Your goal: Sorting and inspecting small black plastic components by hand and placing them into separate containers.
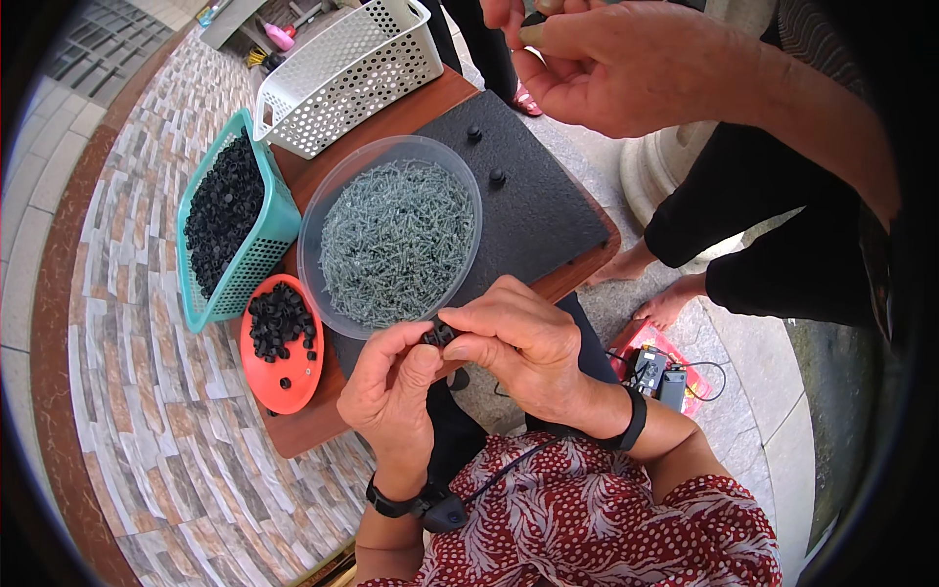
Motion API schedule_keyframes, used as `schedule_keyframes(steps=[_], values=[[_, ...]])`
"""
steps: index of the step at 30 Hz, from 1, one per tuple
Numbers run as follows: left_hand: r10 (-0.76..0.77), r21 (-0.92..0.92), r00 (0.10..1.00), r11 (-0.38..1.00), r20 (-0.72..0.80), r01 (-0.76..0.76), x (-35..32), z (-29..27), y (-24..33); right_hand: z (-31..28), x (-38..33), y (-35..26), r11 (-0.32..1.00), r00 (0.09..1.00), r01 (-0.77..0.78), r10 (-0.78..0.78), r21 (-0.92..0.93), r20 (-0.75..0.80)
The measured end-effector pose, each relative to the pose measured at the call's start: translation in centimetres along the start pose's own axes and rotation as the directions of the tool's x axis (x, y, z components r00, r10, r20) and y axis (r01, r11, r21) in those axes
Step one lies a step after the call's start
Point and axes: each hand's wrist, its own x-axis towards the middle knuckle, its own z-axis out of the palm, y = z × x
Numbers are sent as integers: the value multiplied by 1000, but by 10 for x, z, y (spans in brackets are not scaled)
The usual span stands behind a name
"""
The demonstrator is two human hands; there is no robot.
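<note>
My left hand [391, 386] and my right hand [518, 342] meet at the near edge of a small table, fingertips pinched together on a small black plastic part [439, 335]. Just beyond them stands a clear round bowl [311, 210] full of grey screws [396, 240]. To its left an orange dish [279, 377] holds several black plastic parts. A teal basket [264, 245] further left is filled with more of them. Two black parts [486, 154] stand on a black mat [538, 205].
A white perforated basket [347, 68] sits tilted at the table's far end. Another person's hand [611, 64] reaches in at the top, holding something small; their legs and bare feet [665, 303] are to the right. A red tray with electronics [660, 367] lies on the ground.
</note>
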Motion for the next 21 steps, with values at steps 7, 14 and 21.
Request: schedule_keyframes(steps=[7, 14, 21], values=[[91, 122, 996, 989, -21, -88, -4, 1, 4, 6, -6, -2, 999, 998, 23, -22, 32, -53], [123, 155, 992, 980, 12, -123, -4, 7, 7, 3, -9, -5, 1000, 995, 25, -23, 17, -94], [321, 295, 930, 884, 180, -363, 7, 25, 16, -21, -4, -24, 1000, 984, 24, -26, -11, -176]])
